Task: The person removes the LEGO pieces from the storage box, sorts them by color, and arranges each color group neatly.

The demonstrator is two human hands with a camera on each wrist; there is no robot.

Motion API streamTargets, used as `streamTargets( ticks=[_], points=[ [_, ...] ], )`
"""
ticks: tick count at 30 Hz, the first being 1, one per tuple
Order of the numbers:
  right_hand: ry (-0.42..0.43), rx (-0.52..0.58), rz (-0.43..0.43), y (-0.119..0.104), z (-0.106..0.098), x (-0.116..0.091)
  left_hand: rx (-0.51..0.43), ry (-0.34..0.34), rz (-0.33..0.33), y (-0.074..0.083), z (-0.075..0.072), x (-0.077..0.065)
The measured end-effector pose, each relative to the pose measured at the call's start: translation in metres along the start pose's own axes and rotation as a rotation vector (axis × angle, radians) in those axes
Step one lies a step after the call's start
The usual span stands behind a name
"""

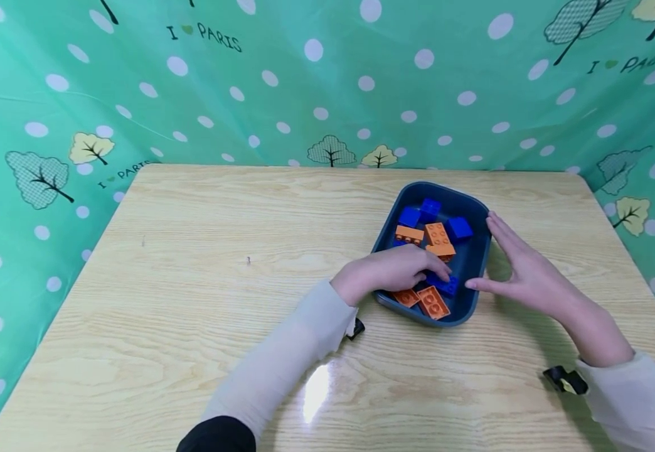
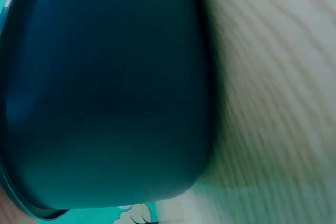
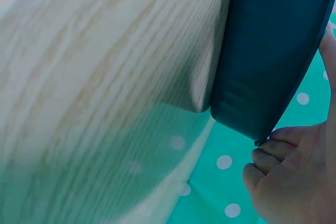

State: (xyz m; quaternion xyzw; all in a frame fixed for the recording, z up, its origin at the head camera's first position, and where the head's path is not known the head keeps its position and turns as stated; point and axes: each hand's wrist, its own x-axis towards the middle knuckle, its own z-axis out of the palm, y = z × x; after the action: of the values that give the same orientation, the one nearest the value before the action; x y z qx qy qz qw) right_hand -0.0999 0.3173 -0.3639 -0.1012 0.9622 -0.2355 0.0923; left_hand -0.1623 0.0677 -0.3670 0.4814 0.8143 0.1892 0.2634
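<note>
A dark blue plastic bin point(image 1: 463, 311) stands on the table, holding several orange and blue toy building bricks. My left hand point(image 1: 398, 267) reaches over its left rim, fingers bent down at a blue brick point(image 1: 448, 286) near the front; I cannot tell whether they grip it. Two orange bricks point(image 1: 433, 304) lie just in front of that hand. On the right side, my right hand point(image 1: 531, 279) has its fingers and thumb spread, with fingertips at the rim. The right wrist view shows this hand point(image 3: 299, 171) beside the bin's outer wall point(image 3: 278, 51).
Farther back in the bin lie orange bricks point(image 1: 437, 234) and blue bricks point(image 1: 459, 228). The light wood table point(image 1: 192, 270) extends left of the bin. A green dotted cloth point(image 1: 282, 81) hangs behind the table's back edge. Each wrist carries a small black device point(image 1: 566, 380).
</note>
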Motion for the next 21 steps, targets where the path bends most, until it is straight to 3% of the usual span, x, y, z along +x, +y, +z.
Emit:
streamTargets(
  ticks=[10, 21],
  points=[
    [0.004, -0.004, -0.003, -0.0009, 0.0006, -0.0002, 0.15, 0.024, -0.087, 0.0017, 0.0058, 0.0013],
    [0.005, -0.004, -0.002, -0.001, 0.0012, -0.0001, 0.09, 0.104, -0.123, 0.0012, 0.0062, 0.0002]
  ],
)
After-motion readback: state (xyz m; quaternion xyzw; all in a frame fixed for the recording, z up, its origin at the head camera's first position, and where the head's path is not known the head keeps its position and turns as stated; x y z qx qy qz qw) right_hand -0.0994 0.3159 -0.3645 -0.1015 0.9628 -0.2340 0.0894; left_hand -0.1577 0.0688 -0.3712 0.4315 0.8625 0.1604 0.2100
